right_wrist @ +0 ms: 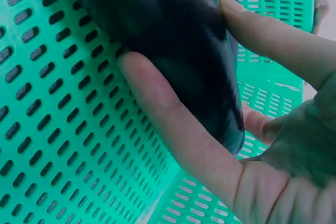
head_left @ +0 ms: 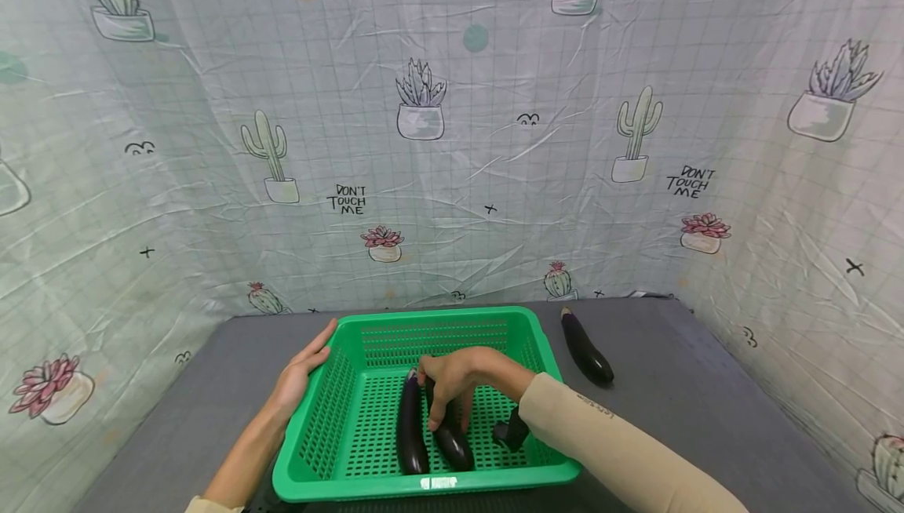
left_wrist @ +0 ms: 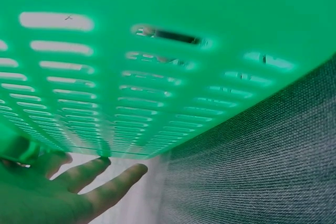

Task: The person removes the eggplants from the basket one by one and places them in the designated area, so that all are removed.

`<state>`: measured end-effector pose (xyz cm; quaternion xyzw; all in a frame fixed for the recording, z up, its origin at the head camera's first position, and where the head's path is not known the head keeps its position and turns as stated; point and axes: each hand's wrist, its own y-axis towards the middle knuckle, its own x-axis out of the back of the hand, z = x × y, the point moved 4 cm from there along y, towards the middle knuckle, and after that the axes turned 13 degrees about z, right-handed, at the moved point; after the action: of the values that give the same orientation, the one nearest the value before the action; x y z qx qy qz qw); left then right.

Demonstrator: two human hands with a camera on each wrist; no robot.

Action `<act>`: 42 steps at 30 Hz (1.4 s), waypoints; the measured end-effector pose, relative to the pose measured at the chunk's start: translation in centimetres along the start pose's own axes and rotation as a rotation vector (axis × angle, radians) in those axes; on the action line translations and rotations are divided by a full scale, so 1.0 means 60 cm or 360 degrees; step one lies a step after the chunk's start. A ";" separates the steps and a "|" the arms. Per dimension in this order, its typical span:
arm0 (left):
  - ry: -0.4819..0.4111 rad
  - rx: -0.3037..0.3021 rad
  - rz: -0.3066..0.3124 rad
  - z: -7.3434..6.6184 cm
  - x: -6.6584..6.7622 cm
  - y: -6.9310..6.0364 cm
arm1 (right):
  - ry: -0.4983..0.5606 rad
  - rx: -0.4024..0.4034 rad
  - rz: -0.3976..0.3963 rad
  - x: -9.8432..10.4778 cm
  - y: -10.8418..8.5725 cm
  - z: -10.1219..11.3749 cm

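Right grip [head_left: 455, 380] holds glossy oblong eggplant [head_left: 455, 445] in slotted basket [head_left: 353, 487].

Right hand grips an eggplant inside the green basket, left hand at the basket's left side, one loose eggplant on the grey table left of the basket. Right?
Wrong side: the head view shows the loose eggplant on the grey table right of the green basket. The right hand gripping an inside eggplant and left hand placement stand.
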<state>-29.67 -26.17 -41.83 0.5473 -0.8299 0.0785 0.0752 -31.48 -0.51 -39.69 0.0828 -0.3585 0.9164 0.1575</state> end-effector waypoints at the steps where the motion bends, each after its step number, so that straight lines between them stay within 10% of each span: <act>1: 0.0003 0.0003 -0.0002 0.000 0.000 0.000 | 0.0003 0.0002 -0.0001 0.001 -0.001 0.000; 42: -0.0053 -0.0005 -0.0008 0.004 -0.001 0.000 | -0.0087 0.0416 -0.0139 0.017 -0.077 0.037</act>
<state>-29.62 -26.17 -42.08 0.5505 -0.8297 0.0681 0.0624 -30.73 1.42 -34.91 0.1431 -0.2362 0.9450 0.1752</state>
